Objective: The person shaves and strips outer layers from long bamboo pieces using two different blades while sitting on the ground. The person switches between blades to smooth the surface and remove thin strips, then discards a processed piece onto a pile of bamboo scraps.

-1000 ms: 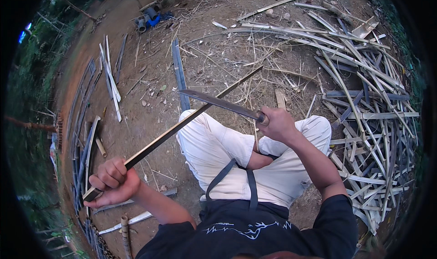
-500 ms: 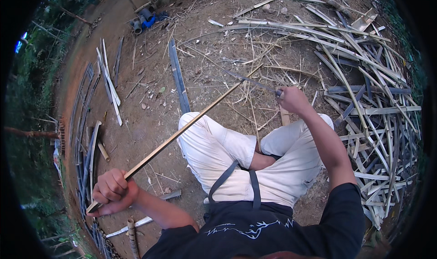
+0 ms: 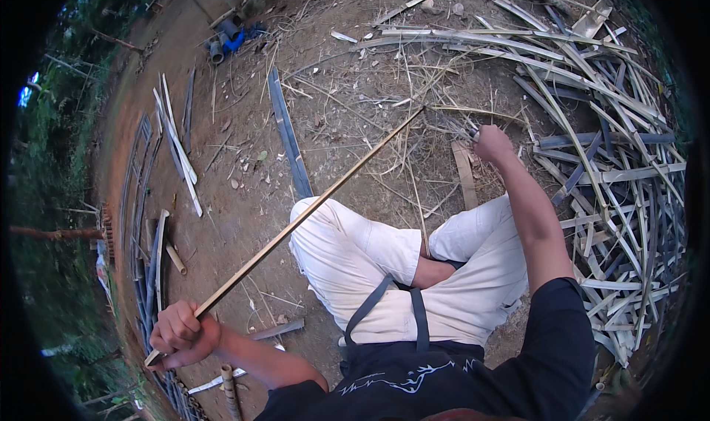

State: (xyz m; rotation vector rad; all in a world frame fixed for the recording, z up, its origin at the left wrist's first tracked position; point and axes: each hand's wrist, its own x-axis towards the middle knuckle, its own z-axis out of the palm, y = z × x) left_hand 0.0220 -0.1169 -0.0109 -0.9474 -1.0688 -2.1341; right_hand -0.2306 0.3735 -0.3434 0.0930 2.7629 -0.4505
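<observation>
Bare dirt ground (image 3: 244, 199): heap of split bamboo strips (image 3: 606, 147) at 2 o'clock; loose slats (image 3: 176, 144) at 10 o'clock; dry straw scattered.

Outdoor bamboo-splitting yard: strip pile (image 3: 592, 125), dirt ground (image 3: 244, 199)

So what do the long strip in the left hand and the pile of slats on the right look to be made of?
The long strip, gripped by the left hand, looks like split bamboo: pale tan, thin, straight, matte. The pile of slats seems the same material, weathered grey-blue to pale, flat and splintery, though the grey could be age or a coating. The right hand reaches toward it.
</observation>
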